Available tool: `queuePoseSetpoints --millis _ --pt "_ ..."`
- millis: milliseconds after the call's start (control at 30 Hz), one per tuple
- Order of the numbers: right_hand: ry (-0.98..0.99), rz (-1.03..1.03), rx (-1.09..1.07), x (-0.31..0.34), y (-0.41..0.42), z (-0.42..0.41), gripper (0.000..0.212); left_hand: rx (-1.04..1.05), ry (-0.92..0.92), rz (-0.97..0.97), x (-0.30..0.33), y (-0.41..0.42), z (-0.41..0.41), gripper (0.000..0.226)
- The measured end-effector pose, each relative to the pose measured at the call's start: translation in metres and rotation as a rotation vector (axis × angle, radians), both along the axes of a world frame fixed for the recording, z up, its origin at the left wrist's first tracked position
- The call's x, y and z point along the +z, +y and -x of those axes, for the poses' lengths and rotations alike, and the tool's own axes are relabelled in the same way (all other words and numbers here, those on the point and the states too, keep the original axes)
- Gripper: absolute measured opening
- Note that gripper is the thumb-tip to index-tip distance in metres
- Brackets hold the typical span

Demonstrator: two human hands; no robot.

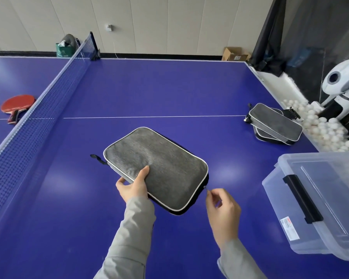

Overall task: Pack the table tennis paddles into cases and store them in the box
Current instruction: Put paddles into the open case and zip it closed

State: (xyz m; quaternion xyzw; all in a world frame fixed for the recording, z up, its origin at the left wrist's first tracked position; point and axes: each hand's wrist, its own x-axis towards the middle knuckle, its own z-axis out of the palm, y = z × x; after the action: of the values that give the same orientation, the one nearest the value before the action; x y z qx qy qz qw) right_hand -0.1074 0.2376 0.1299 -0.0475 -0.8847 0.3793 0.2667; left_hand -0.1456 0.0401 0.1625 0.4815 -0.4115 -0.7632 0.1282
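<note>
A grey paddle case (159, 164) with pale piping lies flat on the blue table in front of me. My left hand (133, 185) grips its near-left edge, thumb on top. My right hand (223, 210) pinches the zipper pull (206, 187) at the case's near-right corner. Two more grey cases (275, 123) lie stacked at the table's right edge. A red paddle (16, 105) rests on the far side of the net at left. The clear plastic box (318, 202) with a black latch and closed lid sits at the near right.
The net (48, 109) runs diagonally across the left. A tray of several white balls (320, 125) and a white ball machine (343, 85) stand past the right edge. A cardboard box (235, 54) and a green bag (64, 49) sit by the far wall.
</note>
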Motion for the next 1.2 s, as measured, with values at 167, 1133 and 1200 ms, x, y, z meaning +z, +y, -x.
queuePoseSetpoints --millis 167,1133,1200 --pt "-0.049 -0.017 0.002 0.010 0.026 0.028 0.017 -0.119 0.097 -0.065 0.004 -0.008 -0.008 0.065" --pt "-0.334 0.282 0.390 0.062 0.007 0.078 0.012 -0.812 0.387 0.212 0.019 -0.061 -0.009 0.073" --pt "-0.348 0.288 0.388 0.064 0.007 0.080 0.014 -0.873 0.379 0.251 0.021 -0.065 -0.007 0.075"
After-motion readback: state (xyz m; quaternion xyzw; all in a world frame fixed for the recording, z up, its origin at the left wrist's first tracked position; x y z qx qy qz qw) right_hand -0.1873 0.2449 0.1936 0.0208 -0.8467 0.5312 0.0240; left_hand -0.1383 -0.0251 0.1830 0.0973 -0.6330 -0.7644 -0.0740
